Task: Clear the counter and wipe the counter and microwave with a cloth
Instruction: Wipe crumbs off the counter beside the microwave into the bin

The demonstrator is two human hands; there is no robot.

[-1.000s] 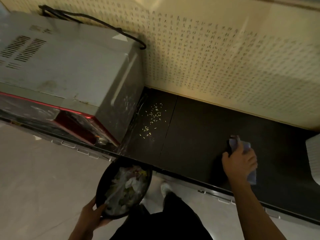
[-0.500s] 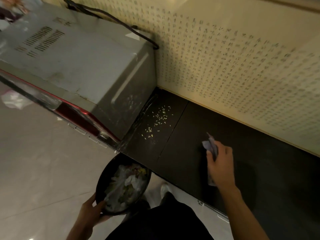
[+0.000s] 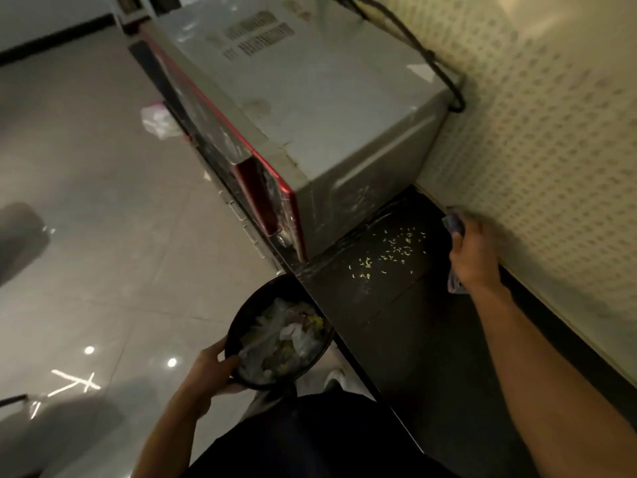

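cloth [image 3: 452, 223]: mostly hidden under right hand [image 3: 474, 258] | microwave [image 3: 310, 108]: far end cut off | bowl [image 3: 265, 296] contents: unclear

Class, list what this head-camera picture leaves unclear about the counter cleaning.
All in the head view:
The cloth: mostly covered by the right hand.
The scraps in the bowl: dim and blurred, kind unknown.
The microwave door: seen edge-on, controls hidden.
The specks on the counter: too small to identify.
The left hand: fingers hidden beneath the bowl.

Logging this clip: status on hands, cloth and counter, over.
Right hand grips blue cloth at back of counter, by wall. Left hand holds black bowl at counter edge. Crumbs lie beside microwave.
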